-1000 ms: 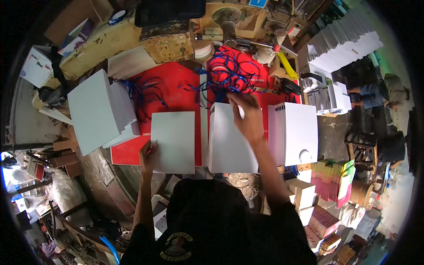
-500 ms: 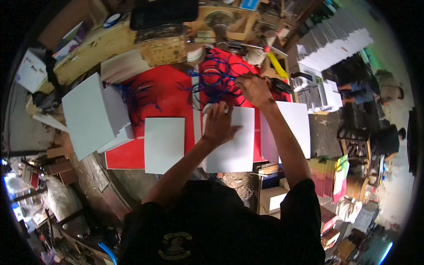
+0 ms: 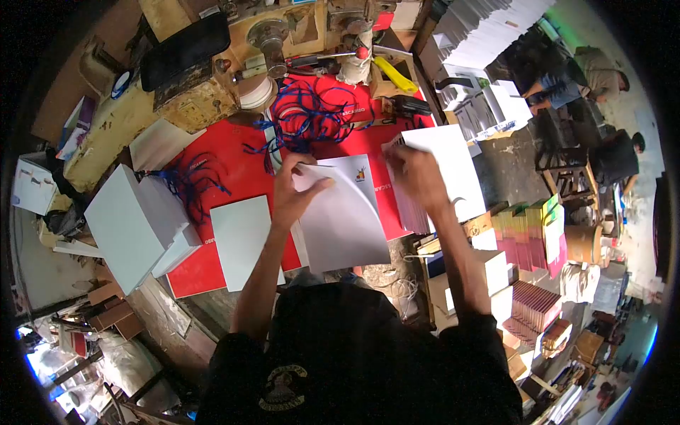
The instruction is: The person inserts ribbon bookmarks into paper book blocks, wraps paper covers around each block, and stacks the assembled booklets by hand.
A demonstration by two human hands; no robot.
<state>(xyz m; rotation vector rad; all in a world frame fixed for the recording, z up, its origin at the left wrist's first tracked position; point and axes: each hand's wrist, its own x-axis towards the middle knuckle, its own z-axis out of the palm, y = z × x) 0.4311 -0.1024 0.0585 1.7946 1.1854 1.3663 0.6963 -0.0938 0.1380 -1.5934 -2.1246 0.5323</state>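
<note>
My left hand (image 3: 289, 195) is closed on the upper left corner of a white paper sheet (image 3: 343, 223), thumb lying over it. The sheet curls up to the right. Under it shows a page with a small coloured logo (image 3: 360, 174). My right hand (image 3: 423, 180), smeared by motion, is at the left edge of a thick white paper stack (image 3: 450, 159); its fingertips are not clear. Blue ribbons (image 3: 312, 117) lie tangled beyond the hands on the red table top (image 3: 244, 145). Left of my left hand lies another white stack (image 3: 241, 234).
A tall white stack (image 3: 131, 227) stands at the far left, with more blue ribbons (image 3: 191, 177) beside it. A yellow-handled tool (image 3: 395, 74) and a black object (image 3: 411, 106) lie at the back right. Piled booklets (image 3: 524, 230) stand at the right. Two people are in the right background.
My left hand has raised the sheet, uncovering the logo page. My right hand has moved from the blue ribbons to the right stack's edge. The camera view has turned slightly.
</note>
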